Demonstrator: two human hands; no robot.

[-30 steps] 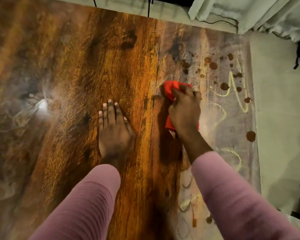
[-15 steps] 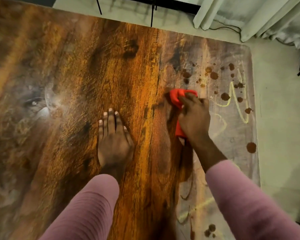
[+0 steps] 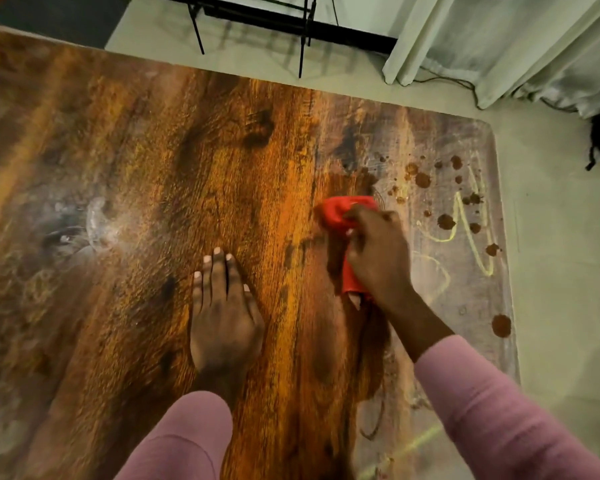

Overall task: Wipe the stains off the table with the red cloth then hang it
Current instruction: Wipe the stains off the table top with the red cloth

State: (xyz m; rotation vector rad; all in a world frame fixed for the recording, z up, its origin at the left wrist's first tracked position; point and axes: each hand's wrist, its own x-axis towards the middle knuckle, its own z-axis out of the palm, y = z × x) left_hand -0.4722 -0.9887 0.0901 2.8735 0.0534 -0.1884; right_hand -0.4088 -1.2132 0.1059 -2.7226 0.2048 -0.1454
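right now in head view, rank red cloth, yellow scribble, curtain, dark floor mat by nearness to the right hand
1. red cloth: gripped by the right hand
2. yellow scribble: on the table, just right
3. curtain: past it, far right
4. dark floor mat: far left

wood-grain table (image 3: 153, 168), brown stains (image 3: 445, 221) (right side), yellow scribbles (image 3: 474, 236), red cloth (image 3: 340, 211) on top

Head view, steeply down over table (image 3: 125, 174)
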